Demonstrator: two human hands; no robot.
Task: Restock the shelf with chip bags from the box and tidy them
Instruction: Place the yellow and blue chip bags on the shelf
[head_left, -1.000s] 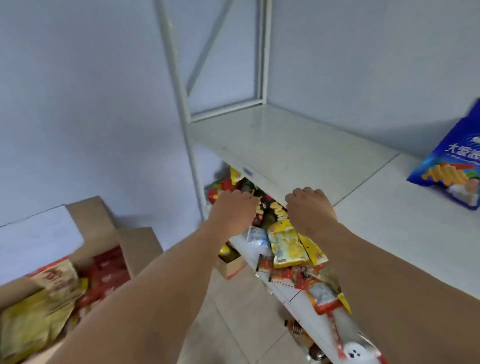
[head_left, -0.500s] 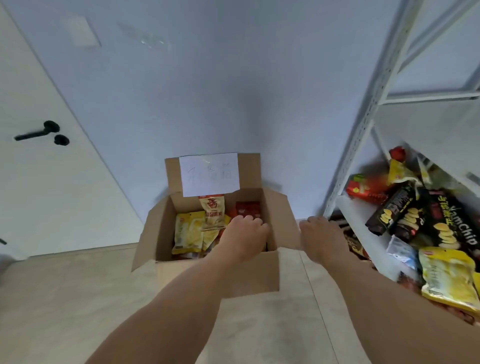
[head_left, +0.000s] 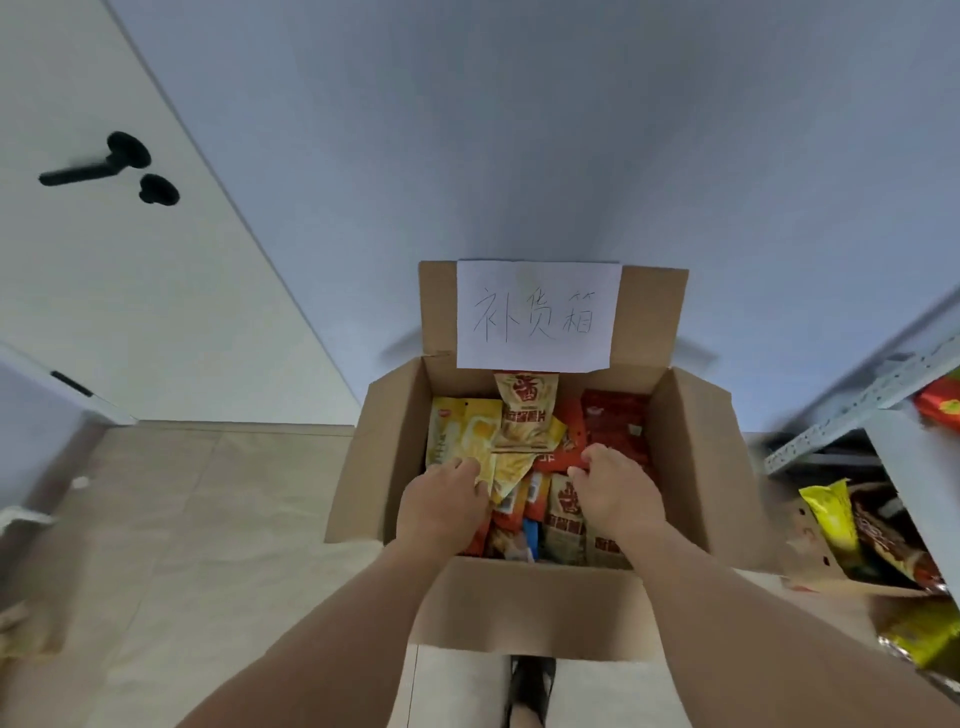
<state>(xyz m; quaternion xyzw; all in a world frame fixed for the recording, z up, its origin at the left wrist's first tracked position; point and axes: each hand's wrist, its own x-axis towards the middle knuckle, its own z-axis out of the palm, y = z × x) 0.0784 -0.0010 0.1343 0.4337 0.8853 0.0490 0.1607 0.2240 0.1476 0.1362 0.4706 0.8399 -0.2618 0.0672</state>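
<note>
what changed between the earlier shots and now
Both hands left the shelf edge and went down into the box. The left hand now touches a yellow bag; the right hand rests on the red bags. No bag has been lifted out. The box stayed put, its paper label in place.

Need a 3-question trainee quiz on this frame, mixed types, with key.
1. True or false: both hands are inside the cardboard box.
2. Multiple choice: the left hand touches which item? A) yellow chip bag B) dark red bag C) paper label
3. Fill in: the paper label is fixed to the box's ____ flap.

Key: 1 true. 2 A. 3 back. The right hand rests over the red and tan bags; whether either hand has closed a grip cannot be told from the head view.
</note>
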